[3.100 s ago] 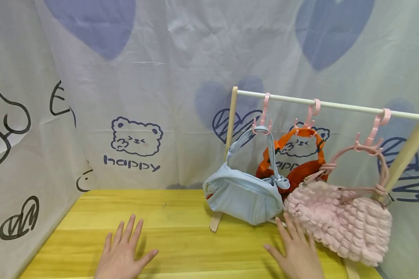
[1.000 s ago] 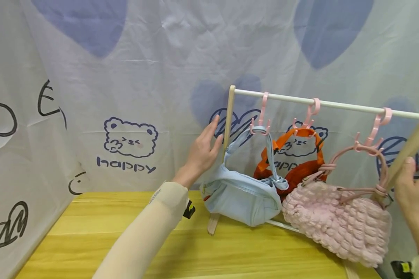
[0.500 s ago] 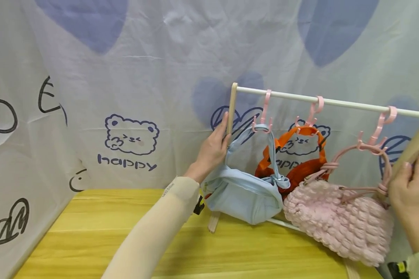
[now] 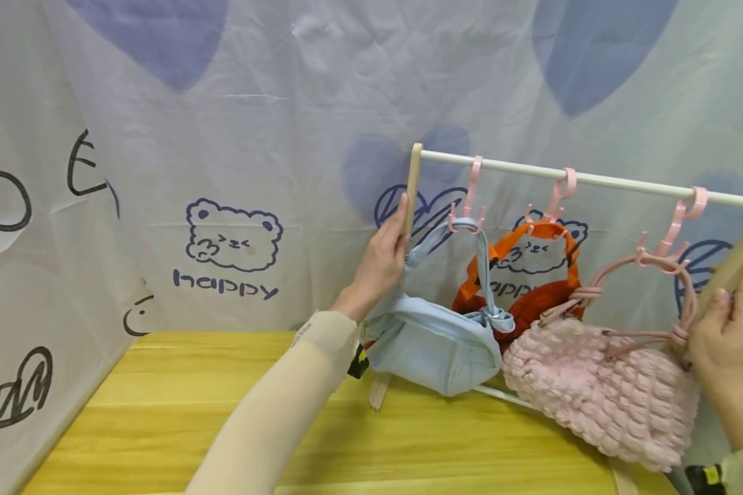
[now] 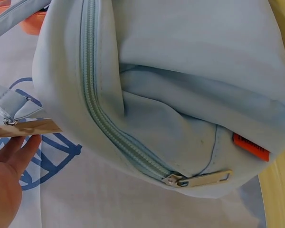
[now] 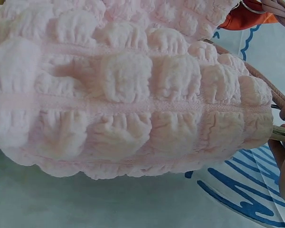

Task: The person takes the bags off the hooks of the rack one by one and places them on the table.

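A hanging rack with a white rail (image 4: 631,184) stands at the right of the head view. My left hand (image 4: 380,261) grips its left wooden post (image 4: 413,182), and my right hand (image 4: 730,337) grips the right wooden post (image 4: 739,258). From pink hooks (image 4: 472,192) on the rail hang a light blue bag (image 4: 436,344), an orange bag (image 4: 526,309) and a pink puffy handbag (image 4: 600,392). The blue bag's zipper (image 5: 91,71) fills much of the left wrist view. In the right wrist view the pink handbag hides most of the scene. The orange bag is partly covered by the other two.
The rack's feet (image 4: 380,392) stand on a yellow wood-grain table (image 4: 179,399), which stretches to the left. A pale printed cloth (image 4: 322,69) hangs close behind the rack, and another cloth side (image 4: 18,289) borders the table's left edge.
Both hands have risen from over the table to the rack's two posts, and their fingers have closed round them. In the last half second hands and rack hardly move.
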Demonstrator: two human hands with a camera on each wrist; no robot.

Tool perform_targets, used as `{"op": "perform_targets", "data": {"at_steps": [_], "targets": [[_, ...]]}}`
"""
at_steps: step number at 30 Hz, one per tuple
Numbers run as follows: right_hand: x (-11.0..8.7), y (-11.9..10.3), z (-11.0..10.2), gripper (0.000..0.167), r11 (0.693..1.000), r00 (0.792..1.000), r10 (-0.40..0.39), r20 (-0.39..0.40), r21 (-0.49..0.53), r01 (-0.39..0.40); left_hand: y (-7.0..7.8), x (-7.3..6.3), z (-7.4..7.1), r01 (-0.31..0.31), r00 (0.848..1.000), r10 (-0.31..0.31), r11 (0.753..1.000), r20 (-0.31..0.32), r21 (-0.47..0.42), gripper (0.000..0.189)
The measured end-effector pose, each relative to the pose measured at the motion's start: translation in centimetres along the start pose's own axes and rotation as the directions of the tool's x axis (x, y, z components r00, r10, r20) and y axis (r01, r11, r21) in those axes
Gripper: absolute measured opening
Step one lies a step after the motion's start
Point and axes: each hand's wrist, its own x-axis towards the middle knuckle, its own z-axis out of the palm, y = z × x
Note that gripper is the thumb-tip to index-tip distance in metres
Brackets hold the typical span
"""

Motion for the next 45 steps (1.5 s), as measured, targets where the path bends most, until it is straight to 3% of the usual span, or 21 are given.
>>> {"op": "perform_targets", "data": {"at_steps": [9, 17, 26, 32, 40, 45], "targets": [[-0.1, -0.8, 1.0, 0.057, 0.996, 0.995, -0.09, -0.039, 0.006, 0.09, -0.7, -0.4, -1.5, -0.016, 0.999, 0.015, 1.0, -0.045, -0.019, 0.066], [-0.2, -2.1, 2.9, 0.054, 0.975, 0.98, -0.193, -0.051, 0.099, 0.197, -1.2, -1.3, -3.9, -0.015, 0.991, 0.01, 0.999, -0.136, -0.036, 0.064], [-0.8, -4.6, 5.8, 0.057, 0.973, 0.989, -0.146, 0.018, 0.183, 0.14, -1.7, -3.1, -7.9, 0.018, 0.982, -0.012, 0.999, -0.191, 0.032, 0.064], [-0.9, -6.5, 7.7, 0.06, 0.963, 0.988, -0.129, 0.084, 0.25, 0.104, -2.3, -4.1, -10.6, 0.06, 0.981, -0.046, 0.996, -0.187, 0.068, 0.065], [-1.1, -8.4, 10.6, 0.062, 0.939, 0.981, -0.158, 0.114, 0.324, 0.114, -3.0, -5.3, -14.1, 0.092, 0.979, -0.078, 0.994, -0.19, 0.066, 0.067], [-1.2, -9.9, 12.4, 0.063, 0.904, 0.974, -0.171, 0.151, 0.417, 0.095, -3.2, -5.8, -16.2, 0.129, 0.974, -0.115, 0.99, -0.196, 0.06, 0.069]]}}
